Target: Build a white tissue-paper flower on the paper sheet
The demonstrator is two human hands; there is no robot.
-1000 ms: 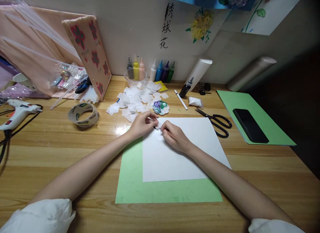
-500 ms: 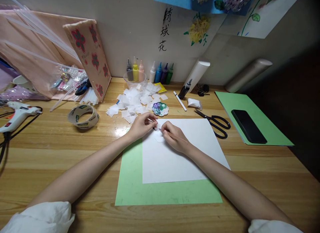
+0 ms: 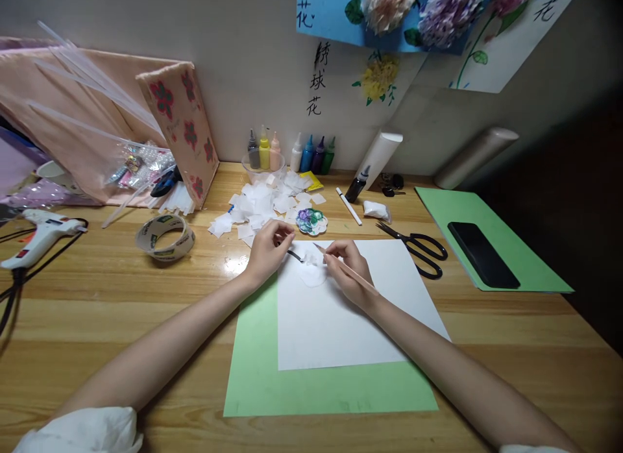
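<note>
Now my left hand [image 3: 267, 248], pinching a thin black tool [image 3: 294, 256], and my right hand [image 3: 351, 265], pinching a pink pencil-like stick [image 3: 356, 278], have drawn apart, baring the white tissue scraps [image 3: 312, 258] on the white paper [image 3: 360, 333], which, I judge, gives me a clearer look at them.

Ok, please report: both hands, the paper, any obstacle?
Left hand holds dark tool. Right hand holds thin stick. White paper lies on green sheet. Scissors near paper's right edge.
</note>
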